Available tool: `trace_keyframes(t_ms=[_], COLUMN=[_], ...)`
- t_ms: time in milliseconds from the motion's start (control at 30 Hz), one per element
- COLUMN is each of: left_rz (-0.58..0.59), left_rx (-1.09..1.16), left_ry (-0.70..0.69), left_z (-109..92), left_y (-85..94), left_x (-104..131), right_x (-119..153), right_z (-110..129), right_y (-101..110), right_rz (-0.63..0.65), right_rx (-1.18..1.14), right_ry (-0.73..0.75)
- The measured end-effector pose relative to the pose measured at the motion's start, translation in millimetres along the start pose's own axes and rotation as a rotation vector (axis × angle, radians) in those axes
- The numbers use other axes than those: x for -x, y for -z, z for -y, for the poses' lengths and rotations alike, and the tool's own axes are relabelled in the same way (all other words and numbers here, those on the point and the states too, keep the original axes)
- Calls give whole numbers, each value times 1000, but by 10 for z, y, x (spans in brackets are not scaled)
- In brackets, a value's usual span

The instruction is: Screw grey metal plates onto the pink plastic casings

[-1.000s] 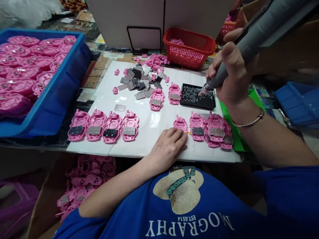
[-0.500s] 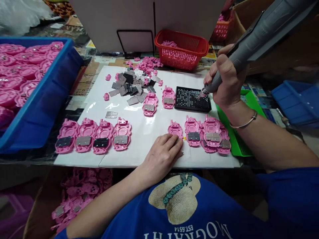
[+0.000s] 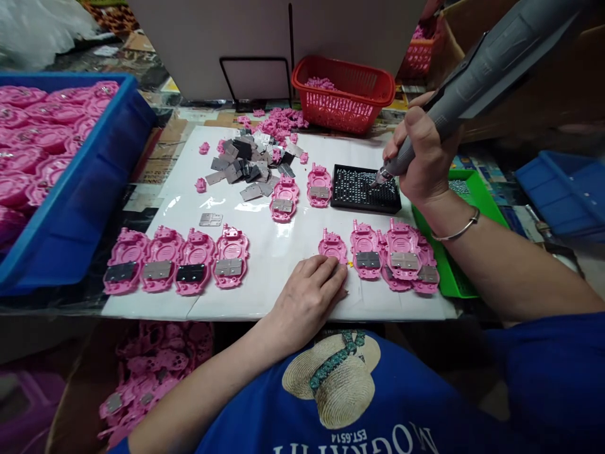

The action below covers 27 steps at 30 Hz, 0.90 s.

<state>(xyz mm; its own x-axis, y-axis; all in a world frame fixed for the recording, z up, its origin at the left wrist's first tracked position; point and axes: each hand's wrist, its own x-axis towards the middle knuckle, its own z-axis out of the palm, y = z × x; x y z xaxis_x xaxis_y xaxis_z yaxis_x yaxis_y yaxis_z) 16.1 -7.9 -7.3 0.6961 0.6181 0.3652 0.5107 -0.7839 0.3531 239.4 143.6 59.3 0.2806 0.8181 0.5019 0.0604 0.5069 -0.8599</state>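
My right hand (image 3: 425, 148) is wrapped round a grey electric screwdriver (image 3: 486, 75). Its bit points down into a black screw tray (image 3: 341, 203) holding rows of small screws. My left hand (image 3: 307, 295) lies over a pink plastic shell (image 3: 333, 244), its curled fingers holding it against the white work board (image 3: 278, 277); the shell's lower half is hidden. Just right of that, a pink shell with a dark metal plate (image 3: 367, 260) lies beside several overlapping shells with plates (image 3: 404, 260). Two more plated shells, a nearer one (image 3: 284, 205) and another (image 3: 319, 191), lie left of the tray.
Four-sided metal plates (image 3: 236, 170) and small pink parts (image 3: 283, 121) are heaped at the back. Several plated shells (image 3: 158, 271) line the left. A blue crate (image 3: 106, 183) of pink pieces, a red basket (image 3: 343, 116) and a green tray (image 3: 479, 195) surround the board.
The screwdriver and my right hand have shifted slightly left, the bit still over the screw tray. My left hand stays on the same pink shell.
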Motion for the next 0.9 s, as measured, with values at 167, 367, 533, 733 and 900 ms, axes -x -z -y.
trace_keyframes(t_ms=[167,367,533,733,900], left_rz=[-11,-1,13,0,-19], left_rx=[-6,-4,2,-3,-9], left_ry=[-5,1,6,-4,-20], left_z=[7,1,0,10,-4], left_y=[-11,-16,-17,-25,-3], left_x=[9,16,19,9,-7], right_x=[-11,11,-2,1,-25], right_z=[-52,-21,-64,-92,115], right_y=[18,1,21,26,-6], right_rz=[53,14,9,15,0], right_rx=[-17,-25,51,15,-3], right_ry=[26,-6,-75,-37,14])
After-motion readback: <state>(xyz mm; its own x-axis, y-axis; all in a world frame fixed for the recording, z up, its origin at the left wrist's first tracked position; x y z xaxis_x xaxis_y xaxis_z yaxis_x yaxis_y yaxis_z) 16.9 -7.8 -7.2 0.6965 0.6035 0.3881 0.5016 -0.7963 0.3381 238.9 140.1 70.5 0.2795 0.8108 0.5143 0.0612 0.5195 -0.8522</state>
